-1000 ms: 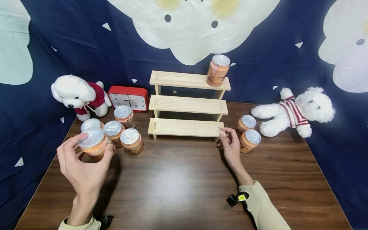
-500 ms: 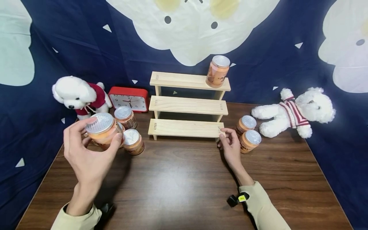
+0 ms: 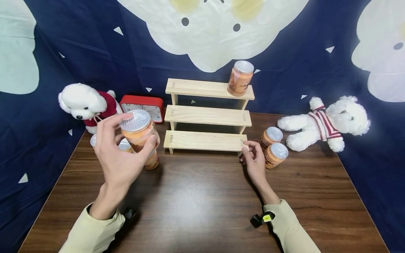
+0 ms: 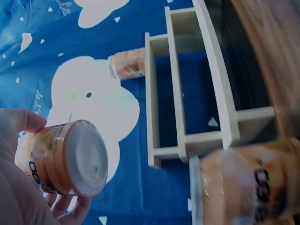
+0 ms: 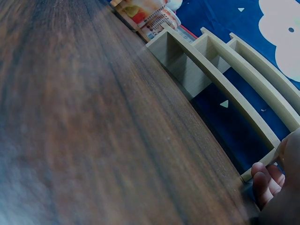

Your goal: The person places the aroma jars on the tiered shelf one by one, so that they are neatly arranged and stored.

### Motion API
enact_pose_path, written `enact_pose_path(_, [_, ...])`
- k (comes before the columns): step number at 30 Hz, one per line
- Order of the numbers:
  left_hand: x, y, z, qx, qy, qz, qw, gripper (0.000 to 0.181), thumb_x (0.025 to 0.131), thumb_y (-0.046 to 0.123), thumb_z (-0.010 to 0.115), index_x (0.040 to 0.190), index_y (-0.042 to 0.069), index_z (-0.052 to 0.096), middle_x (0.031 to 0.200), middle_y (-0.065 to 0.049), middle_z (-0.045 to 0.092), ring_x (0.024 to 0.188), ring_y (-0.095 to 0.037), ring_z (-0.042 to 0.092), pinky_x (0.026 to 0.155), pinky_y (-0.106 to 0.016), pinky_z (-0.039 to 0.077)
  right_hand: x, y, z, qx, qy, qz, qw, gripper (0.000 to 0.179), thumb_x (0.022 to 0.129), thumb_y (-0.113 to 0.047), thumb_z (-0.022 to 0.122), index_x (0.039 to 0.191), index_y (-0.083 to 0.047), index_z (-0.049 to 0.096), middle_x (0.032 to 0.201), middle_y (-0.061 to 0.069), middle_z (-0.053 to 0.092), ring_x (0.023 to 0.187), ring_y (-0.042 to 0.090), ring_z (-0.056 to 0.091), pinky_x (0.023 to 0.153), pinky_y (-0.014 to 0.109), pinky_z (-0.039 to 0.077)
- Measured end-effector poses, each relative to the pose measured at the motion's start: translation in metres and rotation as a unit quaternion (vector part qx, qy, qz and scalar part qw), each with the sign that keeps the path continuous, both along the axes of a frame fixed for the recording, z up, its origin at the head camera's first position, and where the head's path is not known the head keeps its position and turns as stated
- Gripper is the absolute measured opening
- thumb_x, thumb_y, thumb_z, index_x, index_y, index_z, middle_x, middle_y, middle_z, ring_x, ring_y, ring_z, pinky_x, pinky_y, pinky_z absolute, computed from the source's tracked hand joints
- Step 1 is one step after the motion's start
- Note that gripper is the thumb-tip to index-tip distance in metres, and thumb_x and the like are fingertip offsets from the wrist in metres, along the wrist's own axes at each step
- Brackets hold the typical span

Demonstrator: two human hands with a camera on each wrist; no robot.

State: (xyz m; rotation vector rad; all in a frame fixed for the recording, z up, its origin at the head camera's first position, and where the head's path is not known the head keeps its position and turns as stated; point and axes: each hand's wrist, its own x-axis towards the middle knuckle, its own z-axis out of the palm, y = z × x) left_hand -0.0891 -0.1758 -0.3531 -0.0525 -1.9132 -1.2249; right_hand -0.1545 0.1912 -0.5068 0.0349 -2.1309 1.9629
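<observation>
Pinching silver-lidded orange cylindrical can (image 3: 138, 129) between left hand (image 3: 118, 158) thumb and fingers; right hand (image 3: 254, 161) apparently pinching three-tiered pale-wood rack (image 3: 207, 114).

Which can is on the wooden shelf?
The can at the right end of the top shelf; another is in the left hand, the rest stand on the table.

1. On your held can (image 4: 47, 161), you can read dark letters resembling "OG" beside a small cross; the rest is cut off.
2. The can in the foreground (image 4: 234, 183) shows you bold sideways lettering, too blurred to spell.
3. The can atop your wooden shelf (image 3: 197, 88) bears dark print, illegible.
4. Your red clock (image 3: 152, 111) shows 2 and 4 among its numerals.
5. Your yellow tag's (image 3: 267, 218) print is too small.
</observation>
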Motion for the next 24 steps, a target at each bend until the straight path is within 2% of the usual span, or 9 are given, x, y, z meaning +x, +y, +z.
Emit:
enact_pose_path(2, [-0.005, 0.006, 0.003, 0.005, 0.006, -0.018, 0.9998, 0.068, 0.074, 0.019, 0.097, 0.134, -0.001, 0.071, 0.127, 0.021, 0.056, 0.111, -0.015, 0.064, 0.091, -0.015, 0.056, 0.0, 0.0, 0.0, 0.0, 0.0, -0.001, 1.0, 0.024, 0.111, -0.001, 0.063, 0.132, 0.009, 0.061, 0.088, 0.003, 0.057, 0.064, 0.01, 0.062, 0.058, 0.019, 0.051])
enact_pose_path(6, [-0.015, 0.019, 0.008, 0.012, 0.014, -0.048, 0.9986, 0.066, 0.076, 0.022, 0.096, 0.134, 0.001, 0.072, 0.128, 0.016, 0.059, 0.113, -0.017, 0.065, 0.083, -0.015, 0.057, 0.0, 0.0, 0.0, -0.001, -0.002, -0.002, 1.0, 0.023, 0.11, 0.0, 0.063, 0.132, 0.008, 0.061, 0.087, 0.003, 0.057, 0.064, 0.01, 0.061, 0.057, 0.019, 0.05])
enact_pose_path(8, [-0.022, 0.026, 0.009, 0.012, 0.016, -0.059, 0.9981, 0.066, 0.076, 0.024, 0.096, 0.134, 0.002, 0.073, 0.129, 0.009, 0.062, 0.113, -0.017, 0.066, 0.081, -0.015, 0.057, 0.0, 0.0, 0.0, 0.001, -0.004, -0.003, 1.0, 0.023, 0.11, 0.0, 0.063, 0.132, 0.008, 0.062, 0.087, 0.003, 0.057, 0.064, 0.01, 0.062, 0.057, 0.019, 0.05])
enact_pose_path(12, [-0.036, 0.037, 0.011, 0.006, 0.014, -0.082, 0.9965, 0.065, 0.077, 0.025, 0.095, 0.134, 0.003, 0.073, 0.131, -0.009, 0.066, 0.116, -0.018, 0.066, 0.085, -0.018, 0.058, 0.0, 0.0, 0.0, 0.004, -0.007, -0.006, 1.0, 0.023, 0.11, 0.0, 0.062, 0.132, 0.008, 0.062, 0.087, 0.002, 0.058, 0.064, 0.01, 0.062, 0.057, 0.019, 0.051])
enact_pose_path(14, [-0.042, 0.041, 0.01, 0.0, 0.009, -0.085, 0.9963, 0.065, 0.077, 0.025, 0.095, 0.134, 0.005, 0.073, 0.131, -0.013, 0.066, 0.116, -0.018, 0.066, 0.084, -0.018, 0.058, 0.0, 0.0, 0.0, 0.005, -0.008, -0.007, 0.9999, 0.022, 0.111, 0.0, 0.062, 0.132, 0.007, 0.062, 0.087, 0.002, 0.058, 0.064, 0.01, 0.062, 0.057, 0.019, 0.051])
enact_pose_path(19, [-0.056, 0.053, 0.011, 0.006, -0.008, -0.094, 0.9955, 0.065, 0.076, 0.022, 0.096, 0.135, 0.008, 0.073, 0.128, -0.012, 0.064, 0.113, -0.016, 0.065, 0.083, -0.019, 0.059, -0.001, -0.001, -0.001, 0.005, -0.009, -0.007, 0.9999, 0.022, 0.111, 0.0, 0.062, 0.132, 0.007, 0.062, 0.087, 0.001, 0.058, 0.064, 0.01, 0.062, 0.057, 0.019, 0.05])
enact_pose_path(24, [-0.067, 0.062, 0.014, -0.002, 0.004, -0.108, 0.9942, 0.066, 0.079, 0.024, 0.096, 0.137, 0.005, 0.071, 0.13, -0.016, 0.062, 0.113, -0.02, 0.066, 0.09, -0.022, 0.06, -0.001, 0.0, -0.001, 0.004, -0.006, -0.008, 0.9999, 0.022, 0.11, 0.001, 0.063, 0.131, 0.007, 0.062, 0.087, 0.0, 0.058, 0.064, 0.01, 0.062, 0.057, 0.019, 0.05])
